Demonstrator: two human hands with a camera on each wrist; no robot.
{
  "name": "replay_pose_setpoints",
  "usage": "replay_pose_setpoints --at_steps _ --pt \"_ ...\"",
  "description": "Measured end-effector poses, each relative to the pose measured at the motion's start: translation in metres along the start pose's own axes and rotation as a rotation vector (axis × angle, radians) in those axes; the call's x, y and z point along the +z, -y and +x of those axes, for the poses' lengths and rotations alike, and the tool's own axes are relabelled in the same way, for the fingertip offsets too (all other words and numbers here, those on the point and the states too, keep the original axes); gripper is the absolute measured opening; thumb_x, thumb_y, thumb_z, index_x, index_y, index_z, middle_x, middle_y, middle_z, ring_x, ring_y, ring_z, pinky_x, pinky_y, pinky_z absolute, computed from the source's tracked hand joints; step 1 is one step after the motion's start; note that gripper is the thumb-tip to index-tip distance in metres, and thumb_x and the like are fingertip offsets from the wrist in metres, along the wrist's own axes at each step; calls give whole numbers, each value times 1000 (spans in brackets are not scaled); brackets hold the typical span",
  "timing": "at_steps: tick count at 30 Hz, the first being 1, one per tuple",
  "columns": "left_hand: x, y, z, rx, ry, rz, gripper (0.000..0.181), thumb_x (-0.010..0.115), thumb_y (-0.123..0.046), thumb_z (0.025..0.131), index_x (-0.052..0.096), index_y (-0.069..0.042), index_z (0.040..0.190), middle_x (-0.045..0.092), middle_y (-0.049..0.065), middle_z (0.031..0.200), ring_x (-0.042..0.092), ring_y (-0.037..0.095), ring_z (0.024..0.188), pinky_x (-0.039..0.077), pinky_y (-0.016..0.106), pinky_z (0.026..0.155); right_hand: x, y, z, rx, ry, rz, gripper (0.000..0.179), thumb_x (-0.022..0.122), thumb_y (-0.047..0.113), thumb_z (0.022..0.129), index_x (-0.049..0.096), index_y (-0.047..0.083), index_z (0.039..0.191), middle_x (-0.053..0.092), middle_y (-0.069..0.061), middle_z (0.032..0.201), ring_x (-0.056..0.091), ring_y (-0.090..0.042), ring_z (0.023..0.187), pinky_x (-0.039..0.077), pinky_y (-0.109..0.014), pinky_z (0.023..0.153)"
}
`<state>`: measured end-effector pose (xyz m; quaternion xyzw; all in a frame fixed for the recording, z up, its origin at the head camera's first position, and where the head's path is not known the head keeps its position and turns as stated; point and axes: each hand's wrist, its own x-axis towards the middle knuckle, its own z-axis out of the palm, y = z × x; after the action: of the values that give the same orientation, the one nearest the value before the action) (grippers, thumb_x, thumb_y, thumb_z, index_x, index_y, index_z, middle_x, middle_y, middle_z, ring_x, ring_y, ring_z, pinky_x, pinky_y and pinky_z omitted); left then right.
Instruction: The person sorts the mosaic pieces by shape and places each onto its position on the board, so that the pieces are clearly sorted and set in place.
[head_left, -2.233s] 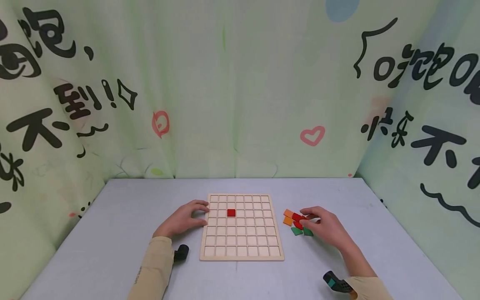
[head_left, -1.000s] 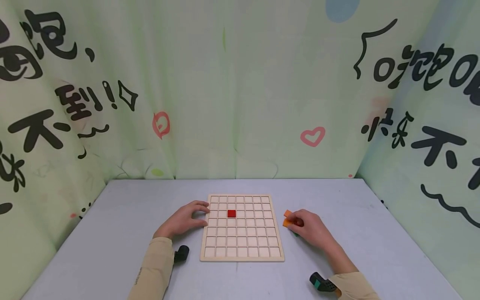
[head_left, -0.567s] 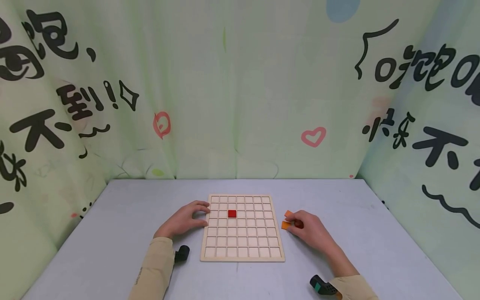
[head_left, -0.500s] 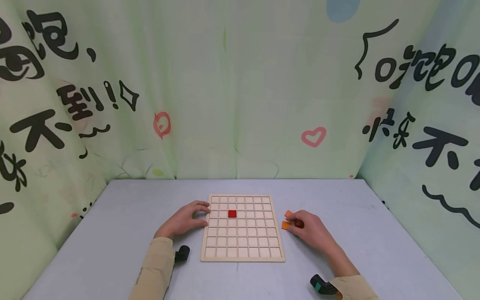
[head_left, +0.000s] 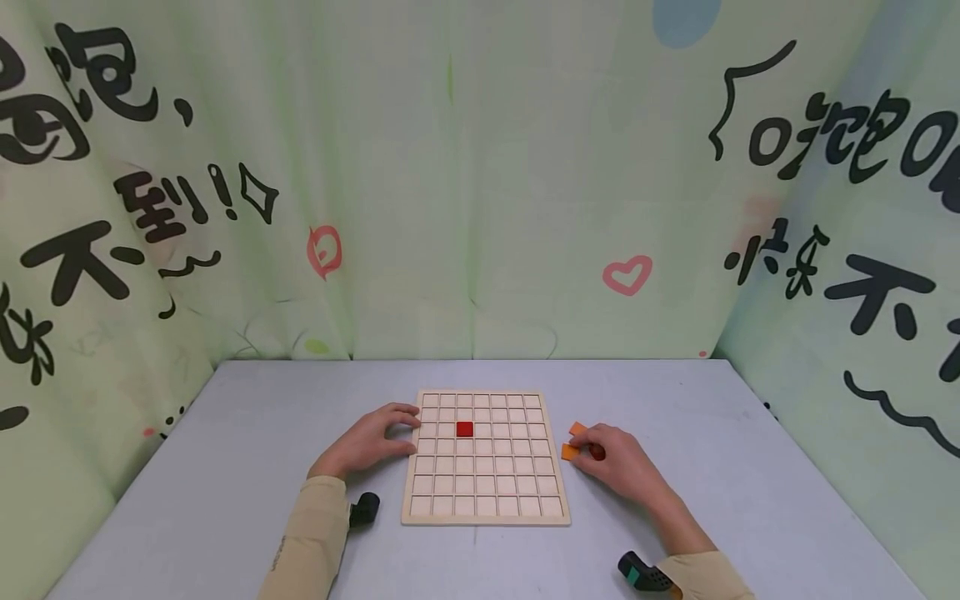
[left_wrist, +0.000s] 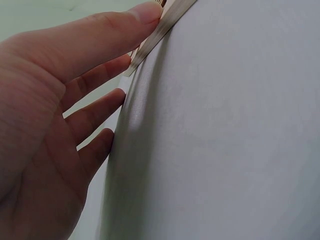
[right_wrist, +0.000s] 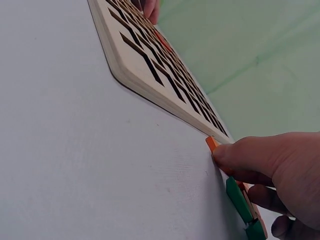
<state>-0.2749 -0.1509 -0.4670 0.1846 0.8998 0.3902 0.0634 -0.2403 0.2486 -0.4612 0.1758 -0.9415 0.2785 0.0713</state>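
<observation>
Left hand point(head_left: 365, 439) relaxed, right hand point(head_left: 617, 462) bent

Left fingertips touch the wooden board's point(head_left: 486, 522) left rim. Right thumb touches the nearer orange tile point(head_left: 570, 452), just right of the board; pinched or not, I cannot tell. Probably light, stiff, slightly slick: hold opposite edges.

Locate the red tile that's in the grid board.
In the head view, the red tile sits in the grid board, third column from the left, third row from the far edge, nearer the left hand than the right hand.
</observation>
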Motion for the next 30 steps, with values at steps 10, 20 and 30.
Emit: replay_pose_setpoints --at_steps 10,20,30 --pt "2 1 1 4 -2 8 34 78 -17 84 70 -9 116 52 3 141 41 30 136 35 48 111 1 -1 -1 24 8 -10 18 78 8 81 74 8 99 52 3 78 45 -14 74 34 -27 63" --pt "0 1 -1 15 5 26 35 78 -17 84 69 -8 117 52 5 140 42 31 135 36 48 111 4 3 0 11 -68 8 23 80 6 80 74 7 102 67 -1 96 55 -13 80 50 -28 71" --pt "2 3 2 -6 -2 3 34 78 -17 84 70 -10 116 52 2 141 41 29 136 35 46 112 5 8 5 48 -83 33 23 77 7 83 74 7 106 67 -4 102 60 -15 86 54 -34 76"
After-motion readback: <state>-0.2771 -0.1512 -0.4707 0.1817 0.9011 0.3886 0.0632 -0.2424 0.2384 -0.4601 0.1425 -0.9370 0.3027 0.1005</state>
